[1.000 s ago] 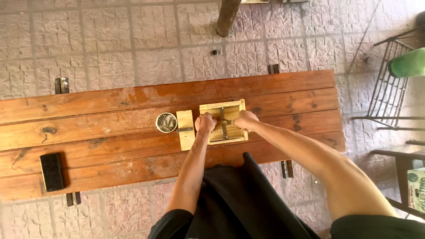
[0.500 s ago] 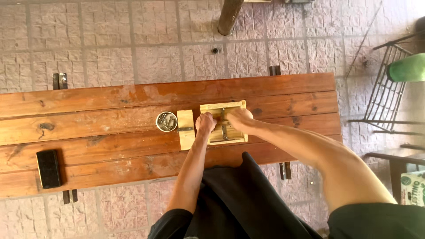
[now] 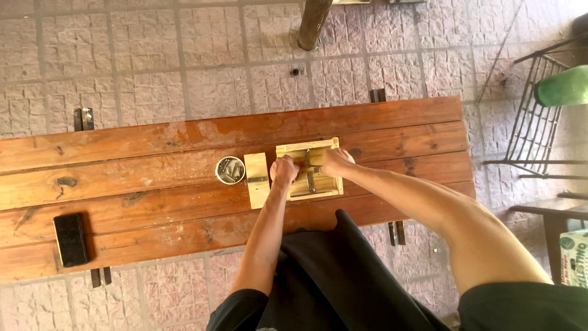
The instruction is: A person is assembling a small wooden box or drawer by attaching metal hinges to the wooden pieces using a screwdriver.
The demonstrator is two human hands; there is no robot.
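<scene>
Both hands work a small open wooden box (image 3: 309, 168) at mid-tabletop (image 3: 153, 208): the left hand (image 3: 283, 168) is clenched at its near-left edge, the right hand (image 3: 334, 160) grasps the far-right corner. Rigid and probably light, it is best held by its walls. A round tin (image 3: 230, 170) nearby holds what look like screws.

Bare forearms, left hand (image 3: 283, 170) and right hand (image 3: 334, 162) ungloved — short black sleeves, black garment below.
</scene>
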